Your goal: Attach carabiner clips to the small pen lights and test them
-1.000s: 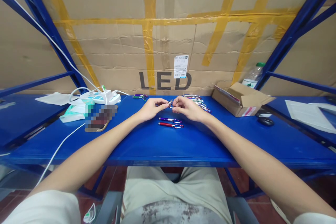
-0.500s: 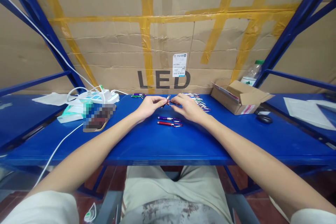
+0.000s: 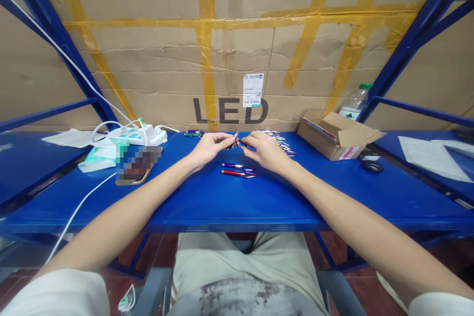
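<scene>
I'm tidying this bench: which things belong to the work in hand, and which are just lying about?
Likely in the work:
small shiny piece in the left hand
purple stick
red stick
similar sticks beside the right hand

Likely just lying about:
power strip
black mouse
bottle

Open box: can't tell.

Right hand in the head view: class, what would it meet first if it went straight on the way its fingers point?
The right hand would probably first meet the left hand or its small shiny piece; depth is unclear.
</scene>
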A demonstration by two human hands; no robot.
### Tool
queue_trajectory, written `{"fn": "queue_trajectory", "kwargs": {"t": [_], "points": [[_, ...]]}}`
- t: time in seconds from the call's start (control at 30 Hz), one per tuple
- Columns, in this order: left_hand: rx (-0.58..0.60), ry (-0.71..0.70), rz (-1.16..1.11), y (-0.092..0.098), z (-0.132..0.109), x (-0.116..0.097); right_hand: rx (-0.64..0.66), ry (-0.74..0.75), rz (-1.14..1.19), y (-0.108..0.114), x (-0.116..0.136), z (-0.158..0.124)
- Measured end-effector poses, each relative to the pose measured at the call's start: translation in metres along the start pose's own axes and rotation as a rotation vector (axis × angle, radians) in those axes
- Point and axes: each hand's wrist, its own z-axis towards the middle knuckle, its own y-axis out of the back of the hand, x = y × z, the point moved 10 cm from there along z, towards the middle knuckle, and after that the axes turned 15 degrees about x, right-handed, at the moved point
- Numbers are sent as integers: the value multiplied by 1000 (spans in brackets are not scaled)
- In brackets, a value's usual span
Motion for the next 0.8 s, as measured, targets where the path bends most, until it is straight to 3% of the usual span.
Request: {"fn": "queue_trajectory", "kwargs": {"t": [0.27, 0.53, 0.8], "points": [[27, 17, -87, -2, 0, 4, -12, -51, 205, 3, 0, 1], [76, 14, -39, -5, 0, 0, 58, -15, 394, -3, -2, 4], [73, -71, 169, -8, -1, -15, 59, -61, 267, -3, -4, 4]]}}
